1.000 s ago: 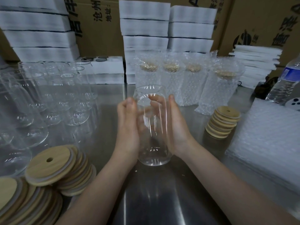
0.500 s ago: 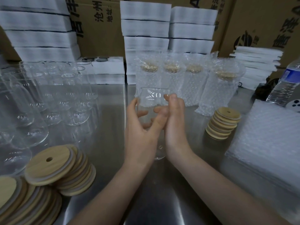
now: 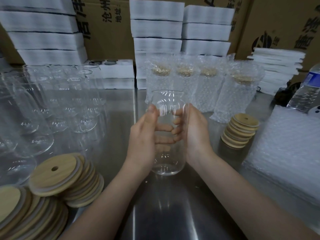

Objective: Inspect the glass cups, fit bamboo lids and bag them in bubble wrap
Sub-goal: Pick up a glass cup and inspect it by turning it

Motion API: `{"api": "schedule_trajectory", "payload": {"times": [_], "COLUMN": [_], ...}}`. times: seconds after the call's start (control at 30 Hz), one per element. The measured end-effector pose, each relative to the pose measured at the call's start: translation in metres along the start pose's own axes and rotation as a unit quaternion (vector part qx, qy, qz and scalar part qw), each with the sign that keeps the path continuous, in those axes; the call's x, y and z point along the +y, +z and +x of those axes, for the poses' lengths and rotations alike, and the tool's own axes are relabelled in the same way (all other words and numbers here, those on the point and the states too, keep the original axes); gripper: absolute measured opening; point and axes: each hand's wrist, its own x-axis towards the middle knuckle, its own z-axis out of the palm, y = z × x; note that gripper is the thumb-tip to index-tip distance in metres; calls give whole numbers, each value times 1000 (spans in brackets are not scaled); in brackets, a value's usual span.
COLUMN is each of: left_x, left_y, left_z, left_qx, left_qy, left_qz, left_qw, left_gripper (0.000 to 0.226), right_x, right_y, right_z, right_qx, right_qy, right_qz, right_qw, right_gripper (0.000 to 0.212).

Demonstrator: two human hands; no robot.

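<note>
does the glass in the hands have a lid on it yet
No lid yet. The glass cup, held upright between the left hand and right hand, shows a bare open rim, and it looks empty.

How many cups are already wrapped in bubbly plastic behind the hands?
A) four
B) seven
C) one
A: four wrapped cups stand in a row behind the bare glass cup that the left hand and right hand hold between them, each showing a bamboo lid through the wrap.
</note>
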Motion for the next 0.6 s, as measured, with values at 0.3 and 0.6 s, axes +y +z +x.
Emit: {"api": "schedule_trajectory", "payload": {"times": [0.3,0.6], "left_x": [-13,-14], "left_y": [-11,-14], "left_z": [11,10], "left_qx": [2,132], "left_qy": [-9,140], "left_qz": [-36,7], "left_qw": [999,981], "left_gripper": [58,20], "right_x": [6,2], "right_y": [5,11], "right_z": [-1,-5], "right_qx": [-104,-147], "right_qy": [101,68], "right_qz": [99,73], "right_qw": [984,984], "right_gripper": [27,51]}}
